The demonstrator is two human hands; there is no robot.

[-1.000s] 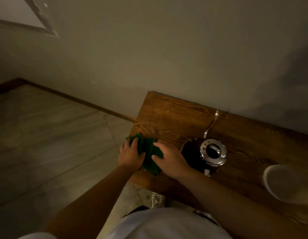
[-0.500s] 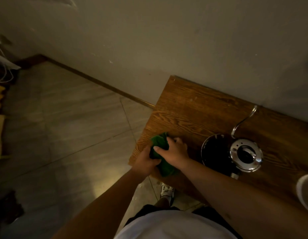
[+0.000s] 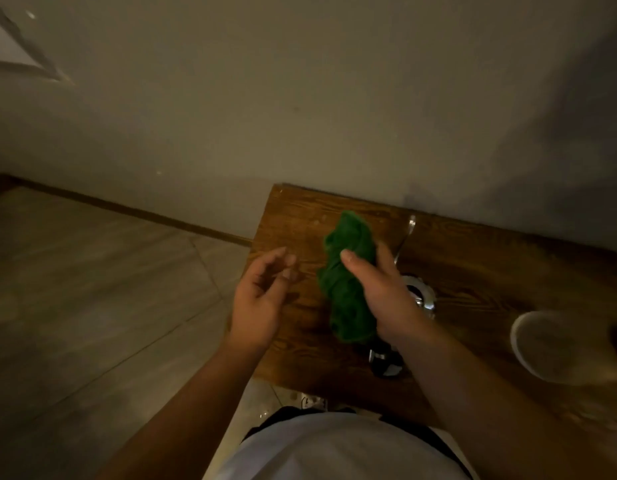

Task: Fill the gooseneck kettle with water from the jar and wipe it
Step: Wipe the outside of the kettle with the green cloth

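Note:
My right hand (image 3: pixel 383 292) grips a bunched green cloth (image 3: pixel 348 275) above the wooden table (image 3: pixel 490 271). The gooseneck kettle (image 3: pixel 421 292) stands right behind that hand, which hides most of it; its shiny lid rim, thin curved spout (image 3: pixel 405 237) and dark handle end (image 3: pixel 385 362) show. The cloth lies against the kettle's left side. My left hand (image 3: pixel 262 299) hovers to the left of the cloth, fingers apart, holding nothing. A white round jar (image 3: pixel 556 344) sits at the right, blurred.
The table stands against a pale wall (image 3: pixel 334 98), its left edge over a tiled floor (image 3: pixel 92 289). My white shirt (image 3: pixel 334 448) fills the bottom of the view.
My left hand has let go of the cloth and opened. My right hand has carried the cloth from the table's left edge up against the kettle.

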